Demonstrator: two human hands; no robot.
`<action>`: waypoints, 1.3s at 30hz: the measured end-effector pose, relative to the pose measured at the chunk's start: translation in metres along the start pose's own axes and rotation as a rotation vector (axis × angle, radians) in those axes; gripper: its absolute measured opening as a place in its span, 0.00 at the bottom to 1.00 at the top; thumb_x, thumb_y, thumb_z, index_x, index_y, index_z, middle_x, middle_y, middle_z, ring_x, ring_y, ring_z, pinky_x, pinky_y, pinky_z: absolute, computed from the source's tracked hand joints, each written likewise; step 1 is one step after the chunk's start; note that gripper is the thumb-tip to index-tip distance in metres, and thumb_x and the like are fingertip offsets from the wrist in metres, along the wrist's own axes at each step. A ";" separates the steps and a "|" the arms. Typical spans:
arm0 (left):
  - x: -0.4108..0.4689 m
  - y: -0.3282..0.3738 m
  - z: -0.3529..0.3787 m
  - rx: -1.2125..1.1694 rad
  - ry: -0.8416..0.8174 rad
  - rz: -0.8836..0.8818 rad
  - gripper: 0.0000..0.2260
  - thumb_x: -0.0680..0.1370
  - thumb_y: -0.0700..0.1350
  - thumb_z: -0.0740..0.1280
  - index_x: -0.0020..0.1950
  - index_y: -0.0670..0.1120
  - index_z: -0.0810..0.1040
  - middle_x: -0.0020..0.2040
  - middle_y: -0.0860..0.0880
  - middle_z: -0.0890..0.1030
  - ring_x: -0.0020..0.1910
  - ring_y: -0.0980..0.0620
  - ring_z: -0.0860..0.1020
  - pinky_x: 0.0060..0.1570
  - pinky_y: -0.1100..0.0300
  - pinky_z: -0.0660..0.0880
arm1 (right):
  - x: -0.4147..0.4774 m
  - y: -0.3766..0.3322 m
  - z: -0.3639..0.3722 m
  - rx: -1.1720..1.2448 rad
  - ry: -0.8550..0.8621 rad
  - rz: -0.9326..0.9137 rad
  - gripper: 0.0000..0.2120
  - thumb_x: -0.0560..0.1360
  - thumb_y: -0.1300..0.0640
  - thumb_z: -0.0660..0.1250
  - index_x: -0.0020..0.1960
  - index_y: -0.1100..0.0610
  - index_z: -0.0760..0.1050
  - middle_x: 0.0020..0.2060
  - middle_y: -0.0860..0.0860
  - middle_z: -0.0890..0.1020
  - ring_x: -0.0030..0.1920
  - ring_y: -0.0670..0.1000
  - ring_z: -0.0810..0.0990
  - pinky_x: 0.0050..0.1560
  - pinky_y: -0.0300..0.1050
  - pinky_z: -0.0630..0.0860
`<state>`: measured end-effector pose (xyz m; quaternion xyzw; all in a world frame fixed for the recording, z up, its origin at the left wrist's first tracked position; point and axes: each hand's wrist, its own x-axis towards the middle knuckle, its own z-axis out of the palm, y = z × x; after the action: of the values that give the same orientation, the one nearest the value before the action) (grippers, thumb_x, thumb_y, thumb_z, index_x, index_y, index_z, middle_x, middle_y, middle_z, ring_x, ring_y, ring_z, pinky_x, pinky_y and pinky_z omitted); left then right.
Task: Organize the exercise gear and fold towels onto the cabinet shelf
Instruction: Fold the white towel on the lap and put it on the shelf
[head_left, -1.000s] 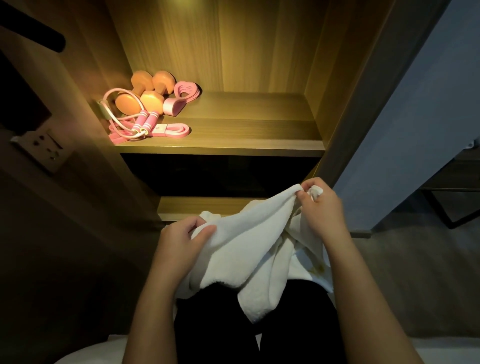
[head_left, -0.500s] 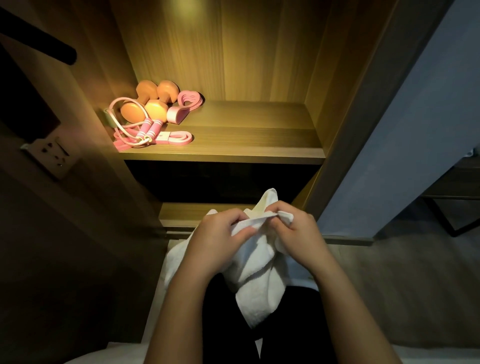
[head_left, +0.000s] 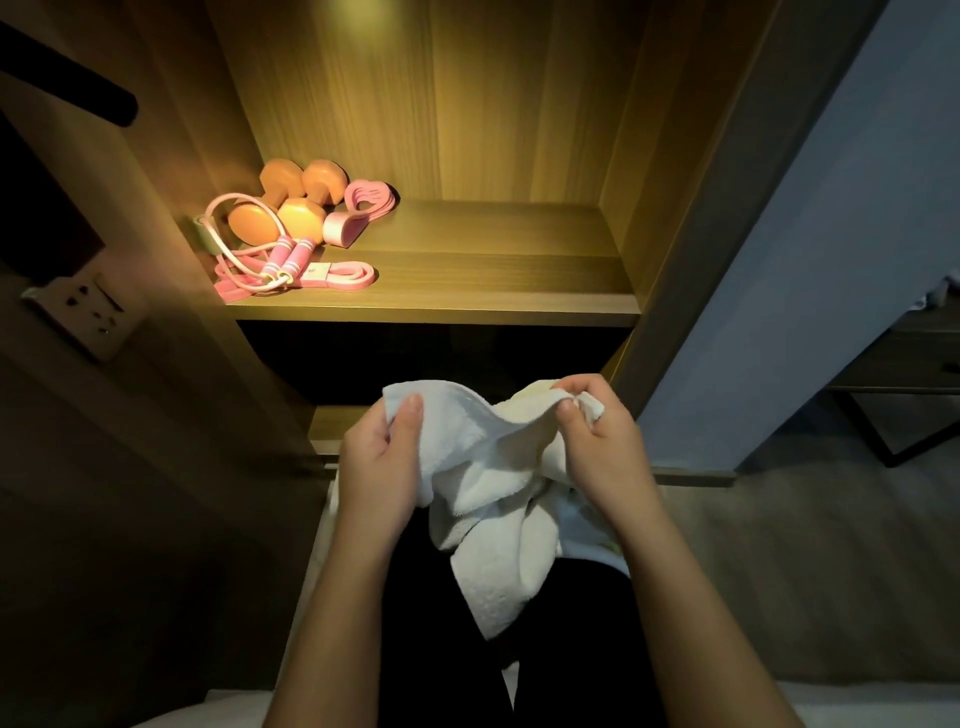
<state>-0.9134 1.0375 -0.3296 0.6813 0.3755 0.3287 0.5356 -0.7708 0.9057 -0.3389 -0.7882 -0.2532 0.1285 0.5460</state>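
The white towel (head_left: 493, 499) is held over the lap, in front of the cabinet and below the lit shelf (head_left: 493, 291). Left hand (head_left: 376, 467): grip holding one upper corner, thumb pressed on top of the cloth. Right hand (head_left: 597, 441): grip pinching the opposite upper edge, fingers curled round it. The remaining cloth hangs crumpled between the forearms. At the shelf's left end lie two orange dumbbells (head_left: 291, 208), a pink jump rope (head_left: 285, 257) and a pink band (head_left: 345, 275), grouped closely.
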 end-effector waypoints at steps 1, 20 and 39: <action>-0.002 0.002 0.008 0.023 0.014 0.015 0.17 0.82 0.48 0.61 0.42 0.36 0.75 0.38 0.38 0.78 0.35 0.47 0.75 0.35 0.51 0.72 | -0.004 -0.001 0.003 0.007 0.006 -0.007 0.06 0.81 0.54 0.59 0.50 0.45 0.72 0.44 0.42 0.78 0.45 0.38 0.76 0.40 0.39 0.70; -0.011 0.008 0.030 0.282 -0.198 0.143 0.15 0.82 0.42 0.60 0.35 0.45 0.66 0.31 0.50 0.69 0.31 0.56 0.66 0.29 0.65 0.62 | -0.022 -0.013 -0.016 0.129 -0.471 0.055 0.11 0.78 0.64 0.64 0.58 0.53 0.73 0.43 0.46 0.84 0.48 0.45 0.82 0.54 0.47 0.77; -0.014 -0.008 0.040 0.174 -0.378 0.226 0.08 0.81 0.49 0.62 0.51 0.52 0.81 0.40 0.54 0.81 0.42 0.55 0.78 0.39 0.62 0.75 | -0.011 0.003 0.011 -0.077 -0.064 -0.151 0.03 0.74 0.59 0.70 0.42 0.54 0.79 0.42 0.45 0.77 0.45 0.44 0.76 0.46 0.41 0.75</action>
<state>-0.8881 1.0071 -0.3464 0.8121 0.2165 0.2195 0.4954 -0.7850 0.9077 -0.3463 -0.7829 -0.3338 0.1024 0.5150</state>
